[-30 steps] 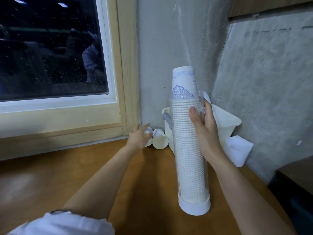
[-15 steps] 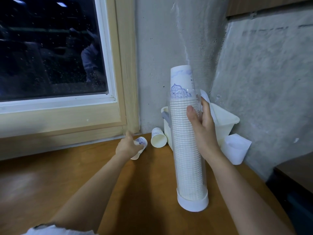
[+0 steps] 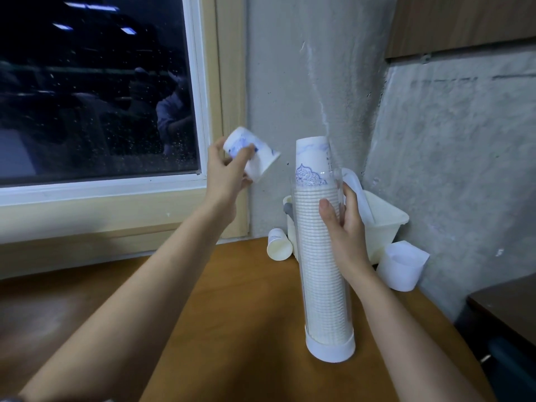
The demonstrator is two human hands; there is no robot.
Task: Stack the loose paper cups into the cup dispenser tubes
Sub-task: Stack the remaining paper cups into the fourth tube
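Left of centre by the window (image 3: 95, 91), left hand (image 3: 224, 172) pinches a loose cup (image 3: 252, 156), mouth tipped toward the stack (image 3: 311, 161), guessing to cap it; middle, another cup (image 3: 279, 245) lies on the table (image 3: 232, 314); right hand (image 3: 345, 227) wraps round the dispenser tube (image 3: 330, 348), steadying it.

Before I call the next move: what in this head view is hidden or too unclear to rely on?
White bin, head view: inside hidden by the dispenser tube, the right hand and its own wall.
Held cup in the left hand, head view: motion-blurred; one cup or several nested, cannot tell.
Stacked cups in the tube, head view: rims too fine to count.
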